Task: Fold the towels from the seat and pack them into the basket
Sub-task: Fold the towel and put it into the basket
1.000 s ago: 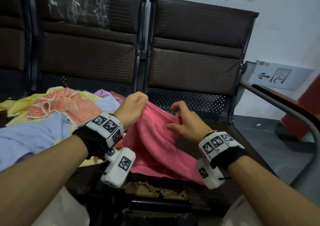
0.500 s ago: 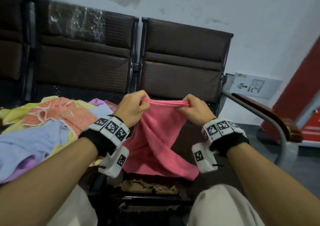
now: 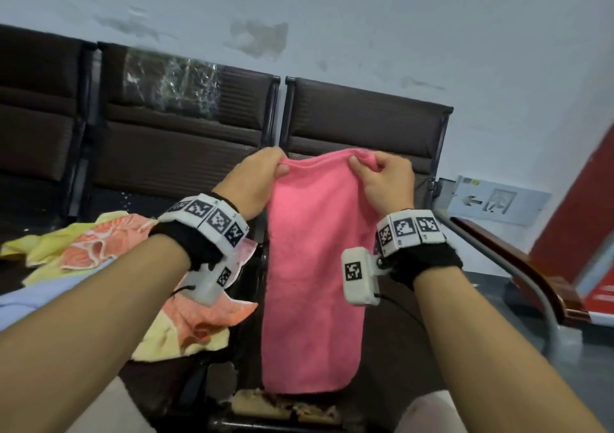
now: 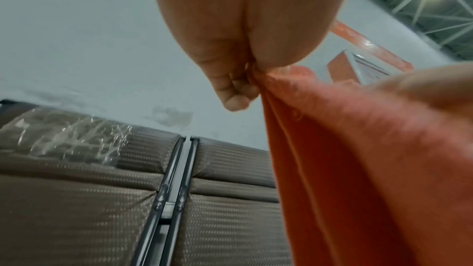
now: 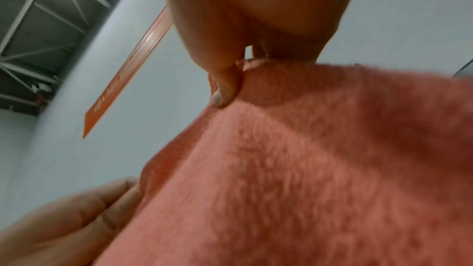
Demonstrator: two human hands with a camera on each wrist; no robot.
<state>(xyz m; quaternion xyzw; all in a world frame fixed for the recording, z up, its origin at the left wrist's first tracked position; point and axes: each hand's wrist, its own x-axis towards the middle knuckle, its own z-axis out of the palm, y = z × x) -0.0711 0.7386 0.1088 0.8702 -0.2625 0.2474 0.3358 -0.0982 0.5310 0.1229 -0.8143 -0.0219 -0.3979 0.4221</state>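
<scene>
A pink towel (image 3: 312, 266) hangs straight down in front of the dark seat (image 3: 408, 339), held up by its top edge. My left hand (image 3: 255, 183) pinches the top left corner, and my right hand (image 3: 382, 180) pinches the top right corner. In the left wrist view the left hand (image 4: 240, 80) grips the towel (image 4: 358, 159) by its bunched corner. In the right wrist view the right hand (image 5: 230, 80) has its thumb pressed on the towel (image 5: 307, 169). A pile of yellow, orange and light blue towels (image 3: 109, 253) lies on the seat to the left. No basket is in view.
A row of dark padded chairs (image 3: 186, 140) stands against a pale wall. A metal armrest with a wooden top (image 3: 518, 276) curves down at the right. Torn padding (image 3: 282, 406) shows at the seat's front edge. A red panel (image 3: 578, 220) stands at the far right.
Both hands have lifted the pink towel up off the seat and drawn its top edge taut; it now hangs full length. The head view has tilted upward.
</scene>
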